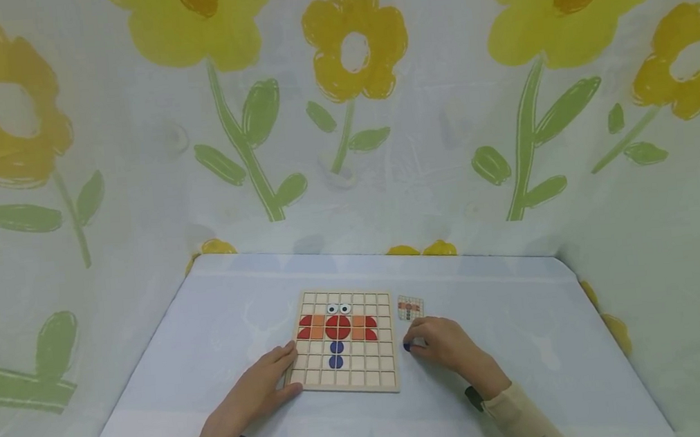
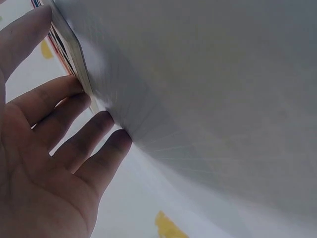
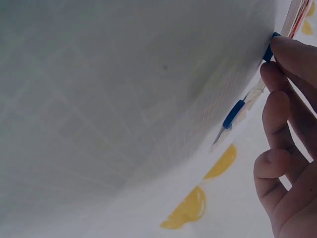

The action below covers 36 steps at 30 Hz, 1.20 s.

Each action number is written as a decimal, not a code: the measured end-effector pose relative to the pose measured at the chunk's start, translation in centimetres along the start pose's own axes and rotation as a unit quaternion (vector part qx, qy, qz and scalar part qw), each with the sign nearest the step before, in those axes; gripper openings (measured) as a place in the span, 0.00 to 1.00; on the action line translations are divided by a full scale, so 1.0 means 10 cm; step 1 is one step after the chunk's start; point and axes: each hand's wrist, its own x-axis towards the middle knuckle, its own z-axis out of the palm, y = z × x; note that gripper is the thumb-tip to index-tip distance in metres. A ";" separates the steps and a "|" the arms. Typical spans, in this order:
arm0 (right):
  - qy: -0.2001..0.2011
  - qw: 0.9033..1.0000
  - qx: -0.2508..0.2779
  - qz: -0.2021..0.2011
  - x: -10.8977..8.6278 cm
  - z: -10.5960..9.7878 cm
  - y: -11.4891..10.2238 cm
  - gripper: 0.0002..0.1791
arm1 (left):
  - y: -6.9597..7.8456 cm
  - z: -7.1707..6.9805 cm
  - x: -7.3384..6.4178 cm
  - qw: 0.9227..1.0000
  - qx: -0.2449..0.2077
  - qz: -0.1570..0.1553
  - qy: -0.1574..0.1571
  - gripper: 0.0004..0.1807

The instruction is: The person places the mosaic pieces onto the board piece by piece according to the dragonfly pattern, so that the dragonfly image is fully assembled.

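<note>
A wooden grid board (image 1: 352, 385) lies on the table with a picture of coloured tiles in it. Two eye tiles (image 1: 338, 309) sit above a red circle of quarter tiles (image 1: 337, 327). Orange tiles (image 1: 359, 326) and red tiles (image 1: 370, 328) flank it, and two blue discs (image 1: 336, 355) run below. My left hand (image 1: 257, 386) touches the board's left edge, fingers extended, thumb by the near corner. Right of the board, my right hand (image 1: 444, 344) pinches a blue disc (image 3: 270, 48) between thumb and fingertip, close over the table.
A small pattern card (image 1: 410, 307) lies just beyond my right hand, showing a similar figure. Another blue disc (image 3: 233, 114) is near the card in the right wrist view. A flower-printed curtain (image 1: 348, 198) surrounds the white table (image 1: 487, 290).
</note>
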 end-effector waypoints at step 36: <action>0.101 0.993 0.023 -0.063 0.08 -0.11 -0.38 0.12 | -0.01 -0.05 0.02 1.000 0.005 0.010 -0.019 0.42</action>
